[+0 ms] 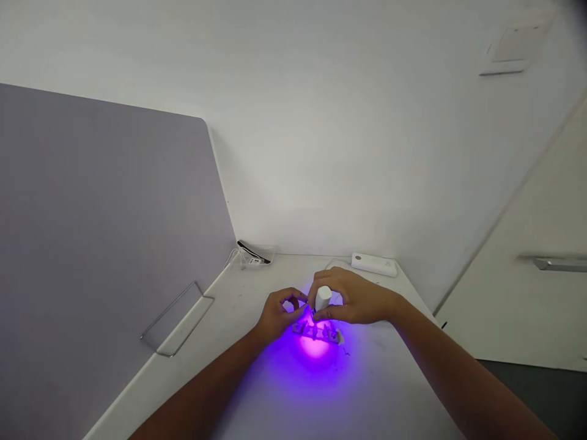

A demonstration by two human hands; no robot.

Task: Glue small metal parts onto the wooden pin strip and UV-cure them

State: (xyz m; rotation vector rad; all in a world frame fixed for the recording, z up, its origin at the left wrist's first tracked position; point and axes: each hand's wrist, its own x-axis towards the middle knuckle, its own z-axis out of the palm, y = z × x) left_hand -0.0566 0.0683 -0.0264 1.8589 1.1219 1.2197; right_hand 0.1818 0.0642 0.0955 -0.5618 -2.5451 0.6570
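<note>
A white cylindrical lamp point(323, 297) is held upright between the fingers of my right hand point(346, 296), and purple light falls below it. Left of the lamp, my left hand point(280, 313) has its thumb and forefinger pinched together near the lamp's lower end; what they hold, if anything, is too small to make out. Just below both hands, a narrow strip point(316, 332) with several small pieces on it lies on the white table point(284, 397), lit purple.
A white power bank point(373, 264) with a cable lies at the table's back right. At the back left sits a clear tray point(260, 253) with a black-and-white item. A grey panel point(105, 232) stands left, near a wire frame point(177, 321).
</note>
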